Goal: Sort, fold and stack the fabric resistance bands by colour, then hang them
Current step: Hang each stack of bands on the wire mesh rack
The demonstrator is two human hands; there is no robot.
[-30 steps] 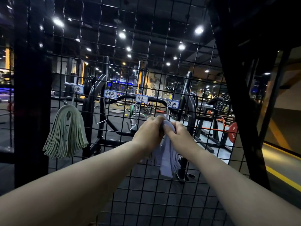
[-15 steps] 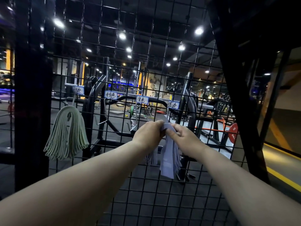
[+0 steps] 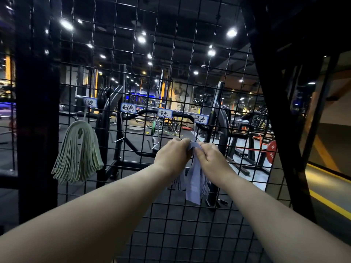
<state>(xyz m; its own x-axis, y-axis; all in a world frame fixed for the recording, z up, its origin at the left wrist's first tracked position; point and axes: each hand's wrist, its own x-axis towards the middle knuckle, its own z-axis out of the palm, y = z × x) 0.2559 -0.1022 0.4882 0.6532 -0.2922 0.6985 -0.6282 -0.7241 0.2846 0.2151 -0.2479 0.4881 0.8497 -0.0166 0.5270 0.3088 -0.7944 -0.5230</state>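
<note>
**Pale blue bundle goes up at the last label**

Head view: both arms are stretched out to the wire grid, and the hands meet just below centre, at about 5 o'clock. The left hand and right hand each have their fingers curled tight on the top fold of the pale blue bands. The loose ends hang down toward 6 o'clock. The fold is pinched from both sides, probably to keep the stack together and spread its loop over a peg. The peg itself is hidden behind the knuckles.

At 12 o'clock from the hands sits the fourth handwritten label, so this looks like the blue spot. At 9 o'clock the green bands already hang under the first label. Between them, two hooks are bare, so I'd judge two colours are left to hang.
</note>
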